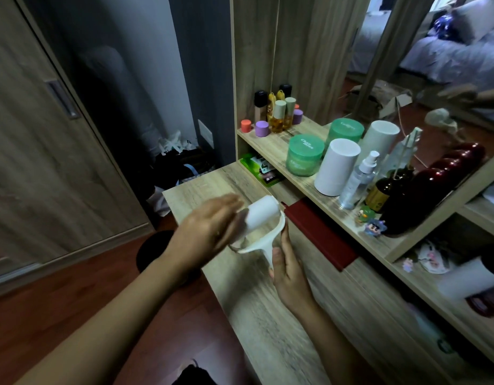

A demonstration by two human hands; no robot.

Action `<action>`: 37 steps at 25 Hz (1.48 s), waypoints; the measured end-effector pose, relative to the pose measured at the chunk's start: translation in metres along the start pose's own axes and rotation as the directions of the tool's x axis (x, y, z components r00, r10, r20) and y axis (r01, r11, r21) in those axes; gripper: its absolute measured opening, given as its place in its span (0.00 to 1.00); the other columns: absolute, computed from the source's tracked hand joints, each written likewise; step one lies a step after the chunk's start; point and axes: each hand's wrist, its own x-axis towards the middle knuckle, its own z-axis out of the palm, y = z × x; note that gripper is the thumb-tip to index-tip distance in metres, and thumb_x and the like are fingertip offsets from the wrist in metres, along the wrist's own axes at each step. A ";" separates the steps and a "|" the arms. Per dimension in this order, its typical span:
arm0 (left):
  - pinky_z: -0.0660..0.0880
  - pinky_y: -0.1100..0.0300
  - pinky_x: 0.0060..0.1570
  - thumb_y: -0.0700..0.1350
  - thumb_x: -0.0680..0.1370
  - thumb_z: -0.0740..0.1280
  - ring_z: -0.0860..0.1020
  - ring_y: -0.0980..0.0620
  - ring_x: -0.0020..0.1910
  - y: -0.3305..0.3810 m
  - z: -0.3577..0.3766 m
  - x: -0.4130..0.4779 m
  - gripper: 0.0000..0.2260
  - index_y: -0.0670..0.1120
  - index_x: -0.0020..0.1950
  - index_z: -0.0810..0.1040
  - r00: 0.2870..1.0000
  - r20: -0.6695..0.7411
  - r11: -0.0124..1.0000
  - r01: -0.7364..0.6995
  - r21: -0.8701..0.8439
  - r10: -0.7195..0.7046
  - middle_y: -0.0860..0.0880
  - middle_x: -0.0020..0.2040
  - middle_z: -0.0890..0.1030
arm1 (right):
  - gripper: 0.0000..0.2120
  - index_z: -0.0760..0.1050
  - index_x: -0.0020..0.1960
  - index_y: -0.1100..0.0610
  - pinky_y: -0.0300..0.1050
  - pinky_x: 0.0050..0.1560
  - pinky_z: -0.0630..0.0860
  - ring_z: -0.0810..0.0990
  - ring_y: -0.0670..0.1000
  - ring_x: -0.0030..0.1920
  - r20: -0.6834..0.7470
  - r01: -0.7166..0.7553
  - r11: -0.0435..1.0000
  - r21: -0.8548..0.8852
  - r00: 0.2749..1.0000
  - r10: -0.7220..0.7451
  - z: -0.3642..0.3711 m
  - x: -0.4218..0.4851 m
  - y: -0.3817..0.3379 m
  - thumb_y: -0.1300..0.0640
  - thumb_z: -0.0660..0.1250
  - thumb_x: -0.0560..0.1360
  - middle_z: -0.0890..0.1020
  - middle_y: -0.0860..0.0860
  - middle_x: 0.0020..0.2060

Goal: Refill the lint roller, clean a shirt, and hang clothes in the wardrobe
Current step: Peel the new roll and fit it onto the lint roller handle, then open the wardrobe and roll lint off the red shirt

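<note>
Both hands meet near frame centre. My right hand (286, 269) is curled round the handle of the lint roller (264, 245). My left hand (209, 227), fingers straight and blurred, pushes flat against the end of the white refill roll (261, 213) in the roller's frame. If I push off-axis, I judge the roll could jam crooked or drop onto the wooden desk (268, 315). To the right, a shelf (271, 141) carries a green jar (304, 155) and a spray bottle (360, 179). The wardrobe door (45, 134) fills the left and a mirror (435, 65) the upper right.
</note>
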 end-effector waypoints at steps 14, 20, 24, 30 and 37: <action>0.62 0.60 0.67 0.66 0.77 0.40 0.69 0.49 0.70 -0.137 -0.090 -0.055 0.36 0.44 0.68 0.72 0.867 0.146 0.879 0.465 0.106 -0.476 0.45 0.67 0.74 | 0.26 0.43 0.66 0.24 0.43 0.54 0.71 0.70 0.40 0.46 0.098 0.027 1.000 0.014 0.995 -0.028 0.126 0.064 -0.043 0.29 0.48 0.71 0.72 0.48 0.54; 0.63 0.51 0.69 0.60 0.77 0.45 0.68 0.44 0.70 -0.279 -0.169 -0.098 0.32 0.41 0.68 0.71 0.826 0.091 0.804 0.508 0.310 -0.557 0.41 0.68 0.73 | 0.24 0.62 0.68 0.50 0.44 0.42 0.74 0.79 0.51 0.43 0.100 0.120 0.979 -0.166 0.989 -0.105 0.271 0.129 -0.115 0.49 0.65 0.75 0.78 0.45 0.40; 0.62 0.50 0.70 0.60 0.76 0.46 0.66 0.42 0.71 -0.355 -0.212 -0.114 0.32 0.39 0.69 0.71 0.829 0.076 0.797 0.502 0.336 -0.554 0.40 0.69 0.71 | 0.10 0.71 0.54 0.53 0.48 0.40 0.74 0.79 0.54 0.40 0.069 0.122 0.971 -0.203 0.992 -0.110 0.349 0.172 -0.145 0.51 0.64 0.75 0.78 0.47 0.36; 0.68 0.48 0.66 0.61 0.79 0.47 0.73 0.40 0.66 -0.467 -0.232 -0.117 0.32 0.36 0.65 0.74 0.863 0.149 0.813 0.379 0.441 -0.483 0.37 0.63 0.77 | 0.04 0.71 0.47 0.54 0.29 0.30 0.67 0.75 0.37 0.31 0.036 0.139 0.972 -0.189 0.990 -0.135 0.417 0.233 -0.167 0.53 0.62 0.77 0.76 0.46 0.29; 0.78 0.50 0.54 0.57 0.79 0.50 0.80 0.40 0.56 -0.604 -0.178 -0.066 0.29 0.36 0.57 0.80 0.887 0.347 0.830 0.069 0.553 -0.305 0.38 0.53 0.82 | 0.04 0.71 0.48 0.51 0.32 0.31 0.69 0.74 0.41 0.30 -0.008 0.150 0.974 -0.169 0.988 -0.153 0.456 0.355 -0.164 0.52 0.62 0.77 0.76 0.48 0.30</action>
